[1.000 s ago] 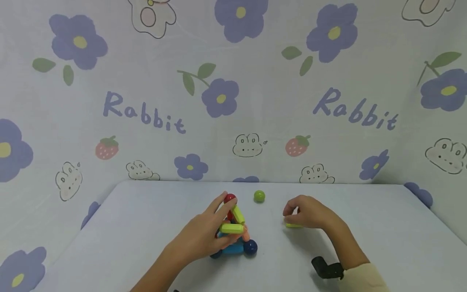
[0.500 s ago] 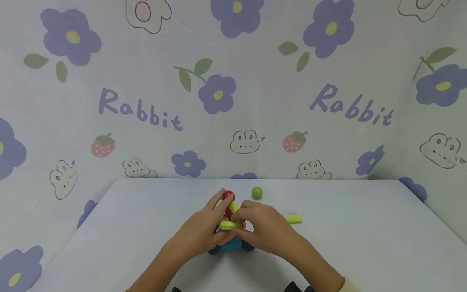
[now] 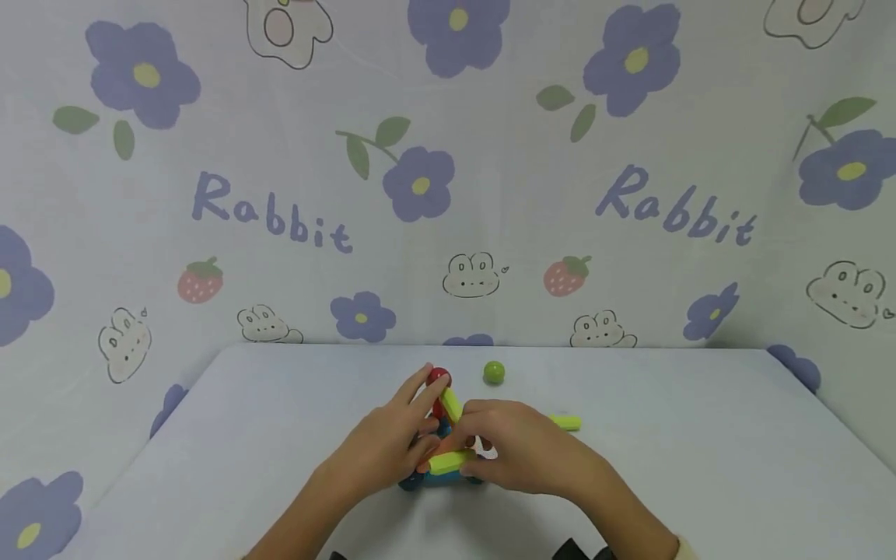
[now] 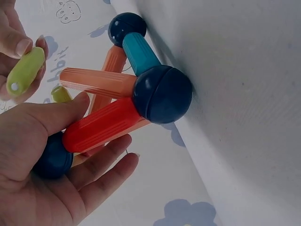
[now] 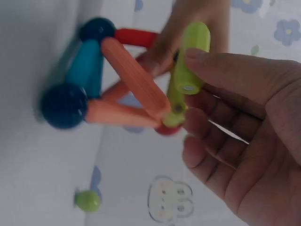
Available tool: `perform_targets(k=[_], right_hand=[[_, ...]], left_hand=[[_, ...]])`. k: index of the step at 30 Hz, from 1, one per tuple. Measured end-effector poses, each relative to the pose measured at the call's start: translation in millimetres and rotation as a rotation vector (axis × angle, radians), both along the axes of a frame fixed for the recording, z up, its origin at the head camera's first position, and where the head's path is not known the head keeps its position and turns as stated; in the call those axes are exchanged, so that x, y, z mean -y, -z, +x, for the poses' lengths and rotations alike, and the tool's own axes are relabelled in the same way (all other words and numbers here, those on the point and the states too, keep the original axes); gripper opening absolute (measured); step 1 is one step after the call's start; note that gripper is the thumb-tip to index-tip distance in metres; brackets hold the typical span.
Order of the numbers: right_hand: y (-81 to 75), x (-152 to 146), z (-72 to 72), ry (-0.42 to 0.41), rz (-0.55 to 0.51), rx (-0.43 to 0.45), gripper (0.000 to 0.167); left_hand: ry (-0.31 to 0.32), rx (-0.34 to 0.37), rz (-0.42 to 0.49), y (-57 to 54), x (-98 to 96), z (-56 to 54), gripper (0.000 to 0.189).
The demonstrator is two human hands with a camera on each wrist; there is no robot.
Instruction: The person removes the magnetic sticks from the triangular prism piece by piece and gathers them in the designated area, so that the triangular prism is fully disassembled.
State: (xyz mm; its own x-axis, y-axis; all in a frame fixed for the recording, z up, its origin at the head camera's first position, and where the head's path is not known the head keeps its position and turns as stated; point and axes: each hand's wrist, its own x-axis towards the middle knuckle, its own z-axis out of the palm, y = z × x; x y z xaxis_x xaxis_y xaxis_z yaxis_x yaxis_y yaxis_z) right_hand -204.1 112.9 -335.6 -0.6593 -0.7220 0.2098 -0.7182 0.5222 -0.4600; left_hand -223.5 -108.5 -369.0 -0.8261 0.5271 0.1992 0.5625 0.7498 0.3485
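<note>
My left hand (image 3: 381,443) holds a frame of magnetic rods and balls standing on the table. In the left wrist view its thumb lies on a red rod (image 4: 101,126), beside a dark blue ball (image 4: 51,157). Orange rods (image 4: 99,82), a blue rod (image 4: 141,52) and another dark blue ball (image 4: 164,94) belong to the frame. Up top, a fingertip touches a red ball (image 3: 439,377), with a yellow-green rod (image 3: 451,404) slanting below it. Between thumb and fingers, my right hand (image 3: 521,447) pinches a loose yellow-green rod (image 5: 195,56) in front of the frame.
Behind the frame a green ball (image 3: 494,372) sits on the white table (image 3: 280,389). Another yellow-green rod (image 3: 567,422) lies to the right, partly behind the right hand. A flower-patterned cloth (image 3: 525,210) hangs at the table's back edge.
From the rod on the right, my right hand has come over to the frame and taken hold of a yellow-green rod there. That rod has since moved nearer and lower. My left hand stays on the frame.
</note>
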Motion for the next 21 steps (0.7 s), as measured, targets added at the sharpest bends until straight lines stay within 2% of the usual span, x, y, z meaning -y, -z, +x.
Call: perform_targets(k=[3,9,13,21], right_hand=[[-5.5,-14.1,-4.8,0.049,0.031,0.009,0.018],[-5.9,-48.4,-22.5,0.195,0.127,0.165,0.022],[2.4,-63.9,-30.7,0.312,0.211,0.215,0.023],[24.7,-82.7,-45.1,0.451,0.309,0.233,0.023]], left_hand=[[0.001,-0.022,0.002,0.9,0.1,0.9,0.073],[0.003,-0.041,-0.005,1.4,-0.2,1.1,0.073],[0.006,-0.051,0.000,2.0,0.6,1.6,0.073],[0.014,-0.061,0.006,3.7,1.0,2.2,0.071]])
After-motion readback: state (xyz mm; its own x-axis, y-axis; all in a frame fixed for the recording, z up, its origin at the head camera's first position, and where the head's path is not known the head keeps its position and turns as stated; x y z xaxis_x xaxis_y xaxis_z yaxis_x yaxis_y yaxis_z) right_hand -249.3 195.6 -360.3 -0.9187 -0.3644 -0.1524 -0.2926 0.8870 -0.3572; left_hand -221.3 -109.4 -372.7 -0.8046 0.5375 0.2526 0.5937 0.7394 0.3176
